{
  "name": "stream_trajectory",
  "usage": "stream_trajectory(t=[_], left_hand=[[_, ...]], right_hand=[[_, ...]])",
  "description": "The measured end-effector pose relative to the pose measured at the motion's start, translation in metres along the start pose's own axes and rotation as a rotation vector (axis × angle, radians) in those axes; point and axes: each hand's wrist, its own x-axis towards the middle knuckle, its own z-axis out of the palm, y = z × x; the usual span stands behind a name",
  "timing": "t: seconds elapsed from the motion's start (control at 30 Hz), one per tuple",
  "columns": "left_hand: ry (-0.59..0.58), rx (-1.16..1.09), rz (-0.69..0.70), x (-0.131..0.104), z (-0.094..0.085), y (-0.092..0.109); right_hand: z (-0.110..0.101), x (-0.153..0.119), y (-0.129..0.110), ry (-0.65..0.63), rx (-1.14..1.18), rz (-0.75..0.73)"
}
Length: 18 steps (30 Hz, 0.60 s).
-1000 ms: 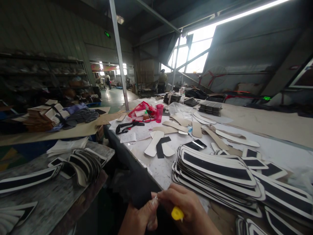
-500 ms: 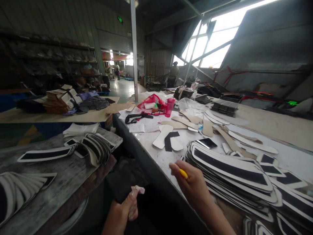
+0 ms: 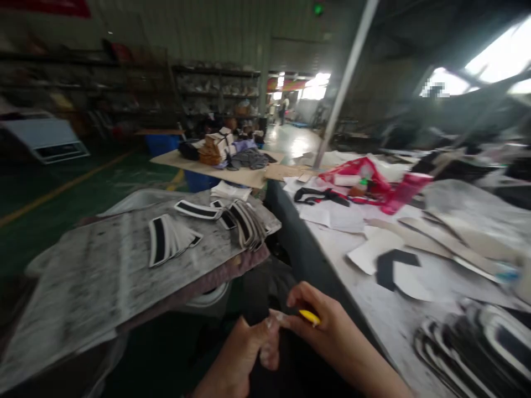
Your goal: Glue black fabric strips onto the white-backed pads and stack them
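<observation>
My left hand (image 3: 249,345) is closed low in the middle of the view, its fingers wrapped round a dark, flat black piece (image 3: 258,290) that blends into the shadow behind. My right hand (image 3: 332,326) reaches across from the right, and its fingertips meet the left thumb. A slim yellow tool (image 3: 310,317) pokes out of the right grip; its working end is hidden. Whether the right fingertips also pinch the black piece I cannot tell. White pieces with black centres (image 3: 477,337) lie stacked near the right forearm.
On the left, a grey worktop (image 3: 103,276) bears fanned white-edged black strips (image 3: 164,240). The white table (image 3: 332,260) on the right holds beige cut pieces, a pink bottle (image 3: 404,193) and a red bag (image 3: 365,171). Between them runs a dark gap.
The view has swung left. My right hand has come off the side of the stacked pieces to the left hand, and the two now touch.
</observation>
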Motion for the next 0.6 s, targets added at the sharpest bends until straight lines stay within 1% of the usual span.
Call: stream_trajectory(t=[0.07, 0.1, 0.13, 0.23, 0.3, 0.4, 0.5, 0.57, 0.6], left_hand=[[-0.028, -0.034, -0.047, -0.005, -0.005, -0.002], [-0.032, -0.048, -0.065, -0.007, -0.009, -0.003], [-0.034, -0.059, -0.084, -0.009, -0.014, -0.004], [0.009, -0.076, -0.083, -0.017, -0.027, -0.007], [0.067, -0.077, -0.048, -0.026, -0.032, -0.007], [0.159, -0.089, -0.004, -0.041, -0.035, -0.006], [0.261, -0.087, 0.026, -0.054, -0.041, -0.007], [0.383, -0.063, 0.075, -0.061, -0.054, -0.010], [0.461, -0.046, 0.107, -0.065, -0.065, -0.013]], right_hand=[[0.012, -0.003, 0.008, -0.064, 0.027, -0.043], [0.017, -0.004, 0.015, -0.079, 0.011, -0.063], [0.021, -0.003, 0.023, -0.125, 0.003, -0.090], [0.033, -0.001, 0.043, -0.194, -0.022, -0.166], [0.041, 0.001, 0.048, -0.219, -0.062, -0.206], [0.054, 0.004, 0.040, -0.260, -0.100, -0.241], [0.068, 0.007, 0.021, -0.271, -0.123, -0.284], [0.074, 0.008, 0.007, -0.266, -0.147, -0.328], [0.076, 0.009, 0.000, -0.263, -0.159, -0.347]])
